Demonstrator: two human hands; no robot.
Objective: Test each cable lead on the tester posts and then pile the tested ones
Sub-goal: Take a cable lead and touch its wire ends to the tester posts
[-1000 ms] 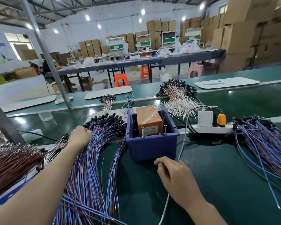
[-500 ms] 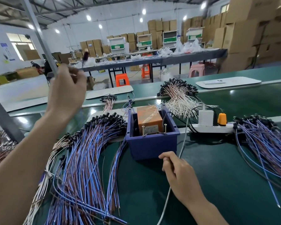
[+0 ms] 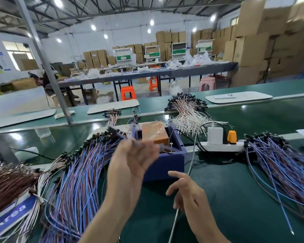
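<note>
Head view: the blurred left hand (image 3: 130, 165) is raised beside the blue plastic tester box (image 3: 170, 166), grip cannot be told; the right hand (image 3: 188, 192) is held spread-fingered below it. Fetching from the blue-and-brown cable lead heap (image 3: 81, 172), left of the box, is judged in hand. Lead ends must be touched to the metal posts (image 3: 171, 146) next.

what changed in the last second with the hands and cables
The left hand rose off the left cable pile, then swung right and down in front of the blue tester box; it is blurred, so its grip is unclear. The right hand drew back slightly and loosened its fingers. The box, power strip and right cable pile stayed put.
</note>
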